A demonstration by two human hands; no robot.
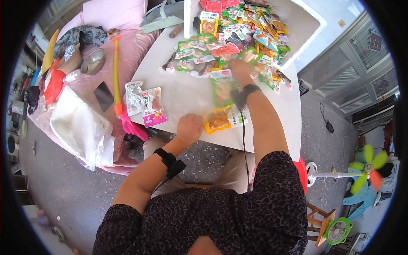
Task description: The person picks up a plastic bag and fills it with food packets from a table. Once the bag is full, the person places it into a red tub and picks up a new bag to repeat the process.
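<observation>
My left hand rests near the front edge of the white table, its fingers curled and what they hold, if anything, hidden. Just right of it lie a yellow-edged food packet and a pale one beside it. My right hand, blurred, is at the near side of the packet pile. Beside that hand is a blurred green-edged packet; the fingertips are unclear. A silver packet and a pink-and-white packet lie at the table's left.
A white foam box wall stands behind the pile. Left of the table, a pink-covered surface holds a phone, a bowl and white plastic. A black cable hangs from my right wrist. A fan stands at right.
</observation>
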